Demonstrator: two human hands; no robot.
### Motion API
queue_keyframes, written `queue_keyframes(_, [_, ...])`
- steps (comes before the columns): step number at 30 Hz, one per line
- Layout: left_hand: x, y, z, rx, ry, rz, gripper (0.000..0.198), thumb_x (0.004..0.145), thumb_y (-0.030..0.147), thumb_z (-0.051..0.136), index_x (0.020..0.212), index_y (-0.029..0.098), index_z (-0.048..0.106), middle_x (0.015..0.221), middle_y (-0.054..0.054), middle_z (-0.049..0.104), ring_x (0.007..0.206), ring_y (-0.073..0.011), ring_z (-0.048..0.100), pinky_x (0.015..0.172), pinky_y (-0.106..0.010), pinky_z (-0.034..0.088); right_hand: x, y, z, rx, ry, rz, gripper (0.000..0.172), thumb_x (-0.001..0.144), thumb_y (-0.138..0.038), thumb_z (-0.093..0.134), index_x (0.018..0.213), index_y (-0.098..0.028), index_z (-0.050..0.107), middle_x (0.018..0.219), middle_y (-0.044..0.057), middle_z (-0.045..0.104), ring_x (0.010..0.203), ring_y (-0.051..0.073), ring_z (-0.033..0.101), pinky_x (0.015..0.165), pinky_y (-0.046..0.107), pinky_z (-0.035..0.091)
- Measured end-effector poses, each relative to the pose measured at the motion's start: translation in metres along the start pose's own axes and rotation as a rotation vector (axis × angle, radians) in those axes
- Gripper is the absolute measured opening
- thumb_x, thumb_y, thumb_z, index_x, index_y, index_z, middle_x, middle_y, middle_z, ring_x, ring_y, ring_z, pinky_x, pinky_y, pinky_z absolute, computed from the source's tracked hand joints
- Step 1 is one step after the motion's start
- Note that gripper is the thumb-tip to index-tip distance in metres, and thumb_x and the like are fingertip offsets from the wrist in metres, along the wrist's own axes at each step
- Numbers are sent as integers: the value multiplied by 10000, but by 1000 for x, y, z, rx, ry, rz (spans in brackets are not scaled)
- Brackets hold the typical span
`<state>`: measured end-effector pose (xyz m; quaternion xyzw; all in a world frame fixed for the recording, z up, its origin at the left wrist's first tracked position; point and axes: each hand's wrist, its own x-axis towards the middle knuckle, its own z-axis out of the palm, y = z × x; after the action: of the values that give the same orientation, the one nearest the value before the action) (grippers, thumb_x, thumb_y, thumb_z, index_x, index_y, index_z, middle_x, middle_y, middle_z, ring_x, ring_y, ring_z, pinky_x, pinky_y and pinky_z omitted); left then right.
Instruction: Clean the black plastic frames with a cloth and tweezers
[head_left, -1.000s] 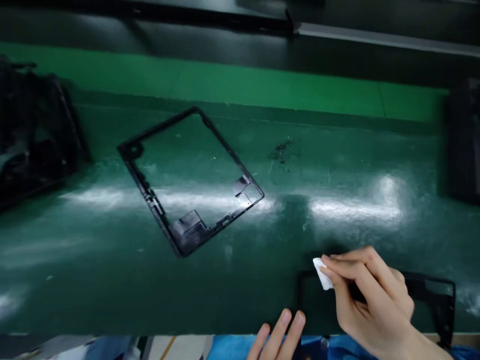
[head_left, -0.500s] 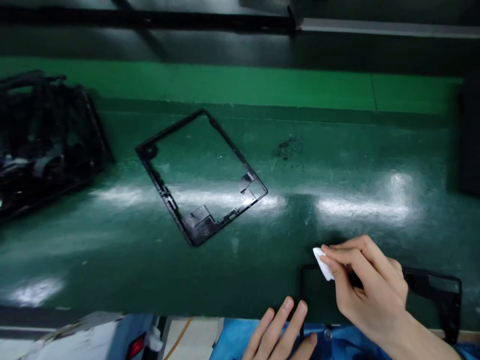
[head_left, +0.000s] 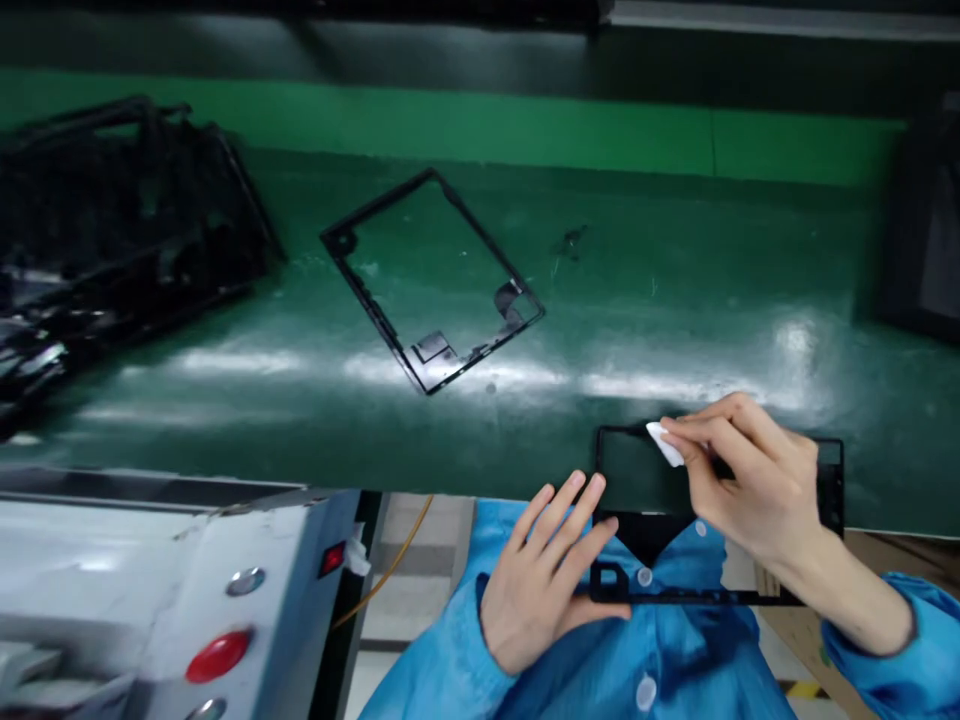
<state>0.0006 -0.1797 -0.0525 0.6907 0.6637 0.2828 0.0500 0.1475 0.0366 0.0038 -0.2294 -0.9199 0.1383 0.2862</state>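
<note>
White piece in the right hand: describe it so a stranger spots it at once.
On the green table, find the black frame that juts over the near edge. By its far side, the right hand pinches a small white piece. Its bright white sets it apart from the black frame and green table around it.

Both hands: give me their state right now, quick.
Left hand: open, fingers spread at the left side of the black frame.
Right hand: closed, pinching a small white piece.
</note>
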Motion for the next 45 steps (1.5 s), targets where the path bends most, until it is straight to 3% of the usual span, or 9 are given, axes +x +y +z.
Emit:
queue_keyframes(2, [0, -2, 2, -10, 14, -4, 797, 1006, 712, 534, 1498, 86, 544, 1530, -211, 633, 1623, -263, 372, 1333, -429, 312, 0, 3, -6, -13, -45, -7, 124, 964, -80, 720, 941, -202, 722, 835, -8, 703, 643, 90, 637, 525, 232, 437])
queue_keyframes(5, [-2, -5, 5, -33, 30, -11, 1009, 1024, 710, 516, 1671, -8, 223, 1537, -254, 612, 1644, -246, 316, 1314, -427, 346, 2, -4, -7, 11, -83, -33, 99, 987, -105, 710, 963, -196, 739, 862, 1, 708, 647, 94, 634, 539, 247, 423])
queue_keyframes(7, [-3, -5, 6, -52, 33, -13, 1096, 1031, 708, 506, 1691, -32, 38, 1553, -271, 591, 1653, -243, 281, 1302, -442, 362, 3, -14, -4, 20, -156, -76, 105, 1017, -125, 674, 965, -180, 747, 871, 8, 711, 634, 99, 622, 552, 264, 417])
queue_keyframes(10, [-3, -4, 5, -58, 21, -32, 1129, 1036, 722, 473, 1687, -31, -60, 1574, -273, 566, 1655, -239, 263, 1298, -446, 362, 2, -28, 2, 33, -243, -166, 190, 1057, -154, 613, 928, -146, 752, 837, 17, 697, 599, 108, 574, 553, 288, 389])
queue_keyframes(21, [3, -1, -1, 3, 3, -61, 1132, 1032, 710, 521, 1701, -4, -49, 1570, -231, 578, 1551, -289, 487, 1250, -441, 420, -9, -40, 8, 5, -301, -268, 319, 1015, -45, 492, 864, -139, 757, 783, 31, 651, 594, 158, 476, 571, 326, 347])
queue_keyframes(31, [-4, -5, 6, 25, 16, -24, 997, 1085, 623, 488, 1695, -41, 63, 1607, -234, 539, 1627, -268, 366, 1287, -451, 379, -30, -56, -2, 163, -421, -302, 399, 1034, -36, 402, 837, -153, 729, 761, 31, 630, 601, 163, 540, 562, 332, 406])
queue_keyframes(34, [-2, -5, 4, 19, 18, -20, 1061, 1052, 676, 509, 1697, -38, 61, 1588, -239, 560, 1598, -283, 419, 1273, -455, 399, -33, -50, -19, 275, -399, -173, 313, 1033, -32, 460, 954, -149, 740, 842, 30, 677, 645, 132, 601, 563, 301, 435])
queue_keyframes(39, [1, -3, 4, 59, 48, -16, 1142, 991, 770, 502, 1705, -17, 85, 1518, -224, 632, 1527, -295, 521, 1260, -443, 411, -48, -39, -60, 239, -175, 164, 237, 927, 1, 713, 1035, -205, 755, 914, 11, 718, 719, 116, 677, 600, 260, 504])
queue_keyframes(45, [1, -3, 5, 34, 68, -32, 1123, 982, 822, 429, 1717, 30, 123, 1515, -210, 640, 1495, -295, 558, 1243, -439, 421, -92, -33, -97, 149, -154, 275, 283, 866, -9, 770, 1032, -237, 789, 904, 30, 729, 723, 179, 692, 551, 318, 540])
